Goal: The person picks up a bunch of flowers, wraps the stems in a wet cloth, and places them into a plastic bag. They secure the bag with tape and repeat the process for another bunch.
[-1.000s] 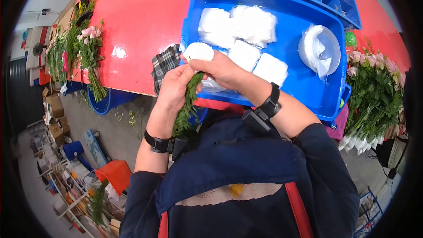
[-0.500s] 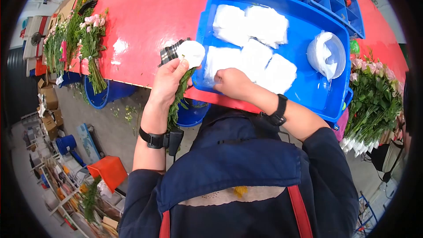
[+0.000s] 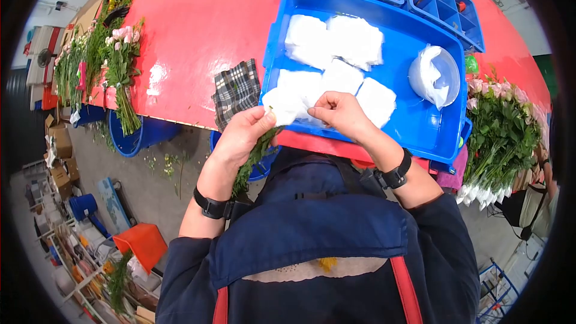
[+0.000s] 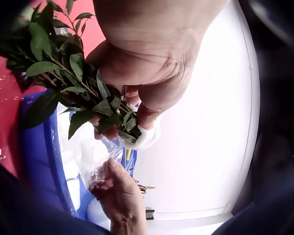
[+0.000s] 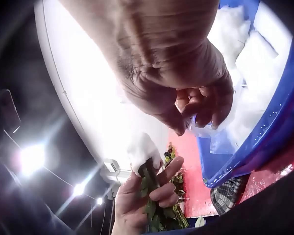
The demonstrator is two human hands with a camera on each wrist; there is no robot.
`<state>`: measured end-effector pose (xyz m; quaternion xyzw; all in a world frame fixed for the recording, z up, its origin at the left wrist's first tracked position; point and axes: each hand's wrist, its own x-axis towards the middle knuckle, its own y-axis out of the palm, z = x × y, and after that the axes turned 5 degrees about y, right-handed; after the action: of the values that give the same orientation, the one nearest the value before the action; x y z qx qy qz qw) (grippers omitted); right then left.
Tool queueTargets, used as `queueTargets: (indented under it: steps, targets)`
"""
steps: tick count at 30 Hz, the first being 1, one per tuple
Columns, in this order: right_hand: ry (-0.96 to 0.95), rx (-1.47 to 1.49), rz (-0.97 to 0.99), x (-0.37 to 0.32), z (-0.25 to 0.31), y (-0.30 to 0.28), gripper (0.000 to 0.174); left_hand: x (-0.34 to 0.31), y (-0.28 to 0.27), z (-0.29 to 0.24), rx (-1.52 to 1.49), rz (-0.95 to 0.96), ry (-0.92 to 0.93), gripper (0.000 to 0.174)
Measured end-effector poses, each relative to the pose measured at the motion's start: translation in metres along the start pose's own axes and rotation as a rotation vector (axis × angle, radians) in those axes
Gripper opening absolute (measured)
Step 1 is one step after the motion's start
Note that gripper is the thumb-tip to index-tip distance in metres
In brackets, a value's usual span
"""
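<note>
My left hand (image 3: 243, 135) grips a bunch of leafy green stems (image 4: 78, 83), leaves hanging down past the wrist. White wadding (image 5: 143, 149) wraps the stem ends at the fingertips, and the thumb presses against it. Just to the right, my right hand (image 3: 342, 114) pinches a thin, clear plastic piece (image 4: 98, 171) between thumb and fingers, close beside the wadding. Under both hands lies the near left part of a blue tray (image 3: 420, 135), where several white square stacks (image 3: 362, 42) sit.
A clear round tub (image 3: 445, 87) with white material stands in the tray's right side. Left of the tray lies a plaid cloth (image 3: 237, 87). Pink rose bunches (image 3: 501, 129) stand at the right, and more flowers (image 3: 123, 63) lie far left. Blue compartment boxes (image 3: 441, 6) sit behind.
My right hand left the wadding, reached over the tray's near stacks, and now pinches clear plastic beside the left hand. The left hand has come lower, still gripping the leafy stems.
</note>
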<state>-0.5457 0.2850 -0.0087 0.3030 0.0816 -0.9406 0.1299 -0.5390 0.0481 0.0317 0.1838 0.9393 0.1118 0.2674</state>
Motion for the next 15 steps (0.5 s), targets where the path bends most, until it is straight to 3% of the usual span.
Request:
queueTargets:
  steps: [3,6,7,11,15]
  targets:
    - [-0.035,0.094,0.059,-0.010,0.006,0.008,0.006,0.004,0.012,0.002,-0.005,0.035,-0.023,0.022]
    - [-0.102,-0.013,0.079,-0.007,-0.003,0.013,0.008,0.014,0.028,0.010,0.055,-0.015,0.039,0.022]
    - [-0.111,0.123,0.066,-0.007,-0.004,0.015,0.004,0.018,0.028,0.014,0.063,-0.036,0.053,0.022]
    - [-0.043,0.214,-0.057,-0.016,0.002,-0.008,0.019,0.017,0.019,0.008,0.024,-0.112,0.040,0.025]
    - [-0.086,0.238,-0.065,-0.014,-0.006,-0.022,0.017,0.011,0.013,-0.001,0.002,-0.118,0.042,0.026]
